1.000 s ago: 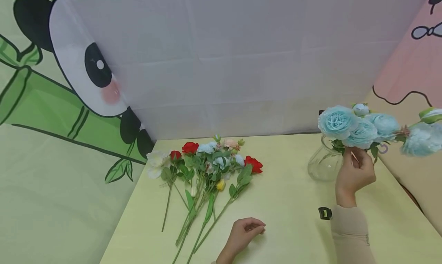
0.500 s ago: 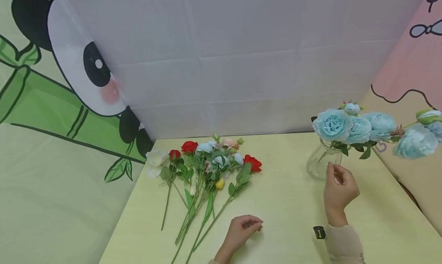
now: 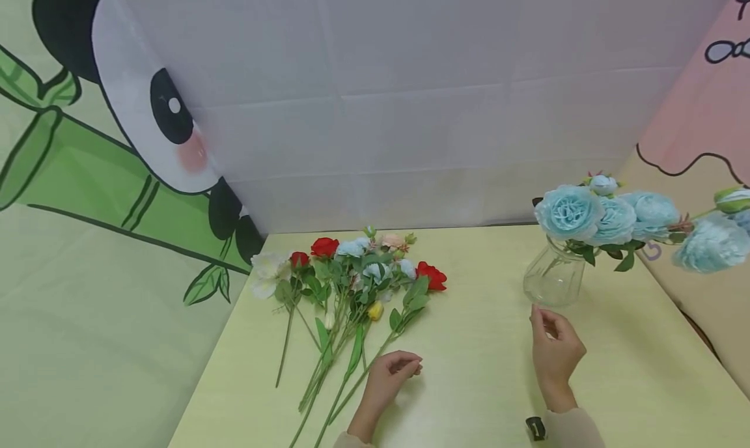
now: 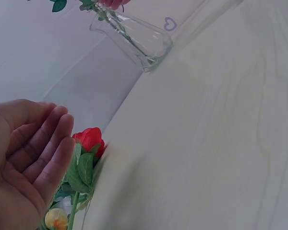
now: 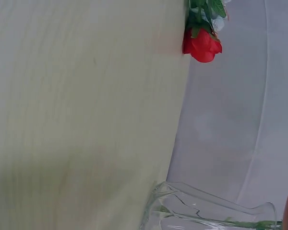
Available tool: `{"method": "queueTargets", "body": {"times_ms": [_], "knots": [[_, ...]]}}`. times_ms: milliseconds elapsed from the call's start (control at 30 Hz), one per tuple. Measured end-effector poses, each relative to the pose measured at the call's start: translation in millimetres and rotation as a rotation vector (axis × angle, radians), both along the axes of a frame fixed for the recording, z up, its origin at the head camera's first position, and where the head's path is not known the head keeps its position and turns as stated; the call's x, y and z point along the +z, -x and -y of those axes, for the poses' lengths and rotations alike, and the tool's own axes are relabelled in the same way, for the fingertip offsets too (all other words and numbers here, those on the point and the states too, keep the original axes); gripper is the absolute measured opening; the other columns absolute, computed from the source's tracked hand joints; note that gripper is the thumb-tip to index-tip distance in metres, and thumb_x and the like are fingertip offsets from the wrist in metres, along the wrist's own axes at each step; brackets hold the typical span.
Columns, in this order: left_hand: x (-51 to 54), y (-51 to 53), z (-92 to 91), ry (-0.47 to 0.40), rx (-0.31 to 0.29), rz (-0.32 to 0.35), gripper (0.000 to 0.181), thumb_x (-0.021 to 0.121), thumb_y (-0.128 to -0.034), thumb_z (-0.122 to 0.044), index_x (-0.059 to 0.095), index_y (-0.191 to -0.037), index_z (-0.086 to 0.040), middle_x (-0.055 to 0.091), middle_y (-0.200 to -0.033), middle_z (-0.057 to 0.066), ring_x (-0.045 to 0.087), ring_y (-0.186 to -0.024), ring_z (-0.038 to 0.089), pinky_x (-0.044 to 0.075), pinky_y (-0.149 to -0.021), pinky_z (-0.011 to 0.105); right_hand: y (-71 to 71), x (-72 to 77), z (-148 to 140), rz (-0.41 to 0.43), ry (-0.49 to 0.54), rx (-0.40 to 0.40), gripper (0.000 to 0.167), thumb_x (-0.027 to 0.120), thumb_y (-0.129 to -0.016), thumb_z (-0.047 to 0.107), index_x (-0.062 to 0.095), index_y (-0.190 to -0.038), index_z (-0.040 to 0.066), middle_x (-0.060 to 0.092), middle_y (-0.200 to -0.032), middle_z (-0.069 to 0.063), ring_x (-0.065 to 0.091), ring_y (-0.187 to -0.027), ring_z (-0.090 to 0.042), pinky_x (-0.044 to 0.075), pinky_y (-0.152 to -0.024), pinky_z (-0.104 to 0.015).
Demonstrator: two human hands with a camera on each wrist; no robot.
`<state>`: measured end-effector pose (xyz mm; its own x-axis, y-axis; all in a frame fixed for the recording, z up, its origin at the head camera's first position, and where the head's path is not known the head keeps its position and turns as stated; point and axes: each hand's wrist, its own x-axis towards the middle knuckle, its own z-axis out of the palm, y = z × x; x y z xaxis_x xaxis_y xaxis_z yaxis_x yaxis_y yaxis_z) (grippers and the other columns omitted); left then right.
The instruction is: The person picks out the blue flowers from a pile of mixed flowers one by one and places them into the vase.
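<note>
A clear glass vase (image 3: 553, 284) stands upright at the table's right, with stems inside it. Light blue artificial flowers (image 3: 568, 212) spread from its mouth, leaning far to the right. My right hand (image 3: 556, 353) is in front of the vase's base, fingers loosely bent and holding nothing. To the left, my left hand (image 3: 387, 379) hovers beside the flower stems, its fingers loosely curved around nothing; its bare palm (image 4: 19, 182) shows in the left wrist view. A loose pile of artificial flowers lies at the left, with a red rose (image 3: 431, 276), a yellow bud (image 3: 375, 311) and a white bloom (image 3: 269, 273).
The pale yellow table (image 3: 469, 331) meets a grey-white cloth (image 3: 410, 142) hung behind it. A panda-printed cloth (image 3: 117, 305) lies along the left side. Several long green stems (image 3: 319, 383) point towards the table's front edge.
My right hand has let go of the light blue flowers and drawn back towards me, down past the vase. The flowers now rest in the vase. My left hand has shifted slightly left.
</note>
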<state>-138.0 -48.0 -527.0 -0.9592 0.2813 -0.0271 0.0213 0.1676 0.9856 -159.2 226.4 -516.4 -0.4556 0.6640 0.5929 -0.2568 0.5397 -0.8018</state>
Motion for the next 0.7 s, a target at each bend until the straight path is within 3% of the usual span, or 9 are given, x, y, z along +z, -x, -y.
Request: {"method": "queueTargets", "body": {"times_ms": [167, 333, 433, 533, 700], "knots": [[0.5, 0.5, 5.1, -0.012, 0.039, 0.027, 0.021, 0.061, -0.0877, -0.01, 0.065, -0.098, 0.007, 0.067, -0.091, 0.023, 0.065, -0.075, 0.005, 0.054, -0.073, 0.022, -0.7, -6.5, 1.8, -0.001, 0.013, 0.013, 0.005, 0.069, -0.075, -0.005, 0.068, -0.072, -0.009, 0.057, -0.068, 0.026, 0.046, -0.058, 0.021, 0.037, -0.056, 0.002], [1.1, 0.0, 7.3, -0.028, 0.057, 0.049, 0.021, 0.06, -0.0875, -0.007, 0.064, -0.098, 0.01, 0.067, -0.091, 0.025, 0.065, -0.076, 0.008, 0.055, -0.074, 0.026, -3.9, -10.5, 4.7, 0.02, 0.025, 0.044, 0.007, 0.071, -0.076, 0.0, 0.069, -0.073, -0.006, 0.054, -0.068, 0.033, 0.048, -0.057, 0.02, 0.038, -0.055, 0.001], [1.6, -0.6, 7.8, -0.022, 0.064, 0.051, 0.022, 0.06, -0.0876, -0.008, 0.064, -0.099, 0.011, 0.067, -0.091, 0.025, 0.066, -0.076, 0.01, 0.055, -0.075, 0.033, -6.4, -15.3, 6.8, 0.089, 0.013, 0.076, 0.008, 0.071, -0.077, 0.004, 0.069, -0.073, -0.003, 0.052, -0.067, 0.035, 0.047, -0.055, 0.019, 0.038, -0.053, -0.001], [2.1, -0.9, 8.4, -0.02, 0.064, 0.047, 0.023, 0.06, -0.0879, -0.009, 0.064, -0.099, 0.01, 0.067, -0.09, 0.025, 0.066, -0.077, 0.013, 0.054, -0.076, 0.038, -8.4, -20.6, 8.9, 0.187, -0.013, 0.121, 0.009, 0.072, -0.077, 0.006, 0.068, -0.072, 0.0, 0.058, -0.062, 0.024, 0.046, -0.054, 0.019, 0.038, -0.05, -0.003], [1.8, -0.7, 10.8, -0.014, 0.073, 0.043, 0.023, 0.06, -0.088, -0.009, 0.064, -0.099, 0.01, 0.067, -0.091, 0.026, 0.067, -0.079, 0.018, 0.054, -0.077, 0.04, -12.4, -26.4, 11.5, 0.305, -0.046, 0.181, 0.01, 0.072, -0.077, 0.008, 0.068, -0.07, 0.003, 0.067, -0.062, -0.009, 0.045, -0.053, 0.021, 0.04, -0.046, -0.005]]}}
